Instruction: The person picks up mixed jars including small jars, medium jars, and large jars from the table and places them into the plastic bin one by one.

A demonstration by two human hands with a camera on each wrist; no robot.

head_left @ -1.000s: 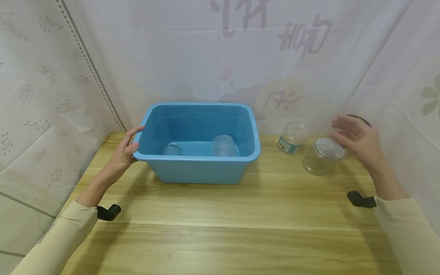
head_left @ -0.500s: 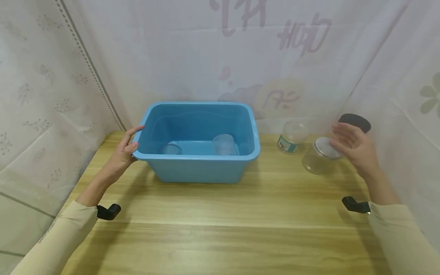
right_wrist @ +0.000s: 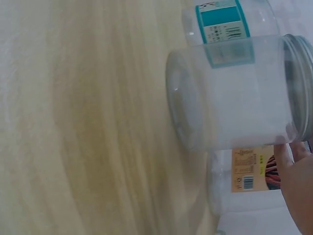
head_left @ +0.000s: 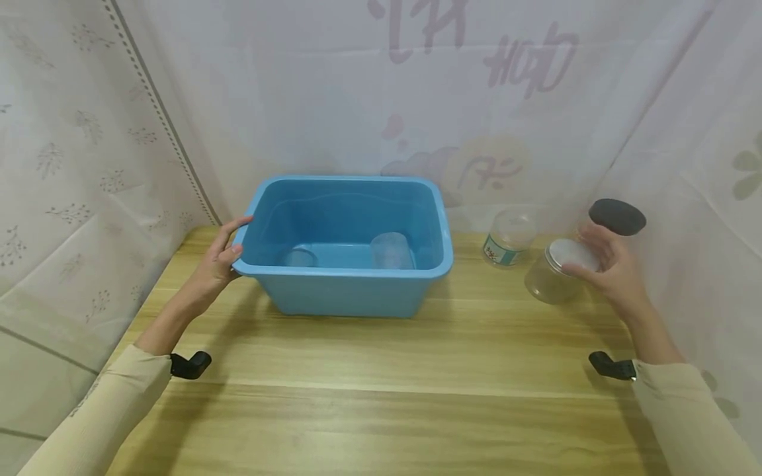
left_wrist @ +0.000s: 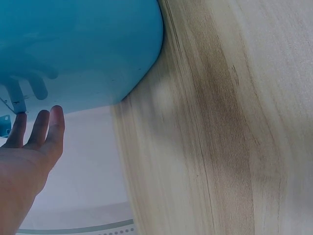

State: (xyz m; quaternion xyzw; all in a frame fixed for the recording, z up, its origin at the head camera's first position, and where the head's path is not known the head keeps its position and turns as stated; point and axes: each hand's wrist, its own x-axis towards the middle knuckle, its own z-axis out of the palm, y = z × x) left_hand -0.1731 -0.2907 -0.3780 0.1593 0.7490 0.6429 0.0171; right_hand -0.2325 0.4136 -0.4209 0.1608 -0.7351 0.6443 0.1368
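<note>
My left hand (head_left: 215, 264) holds the left rim of a blue plastic tub (head_left: 345, 291), thumb over the edge. In the left wrist view, fingers (left_wrist: 56, 120) reach up along its outer wall. My right hand (head_left: 616, 274) is at the right side of a clear jar (head_left: 548, 281) with a silver lid, thumb in front of the lid and fingers behind. In the right wrist view, fingertips (right_wrist: 282, 154) touch or nearly touch this jar just below its lid. The jar stands upright on the table. Two clear containers (head_left: 297, 258) (head_left: 389, 251) lie inside the tub.
A clear jar with a teal label (head_left: 503, 251) stands left of the silver-lidded jar. A dark-lidded jar (head_left: 617, 217) stands behind my right hand; its orange-brown label (right_wrist: 249, 169) shows in the right wrist view. Patterned curtains (head_left: 333, 99) border the wooden table (head_left: 381, 396).
My right hand has moved left and down from beside the dark-lidded jar to the silver-lidded jar's lid, uncovering the dark lid. My left hand and the tub have stayed put.
</note>
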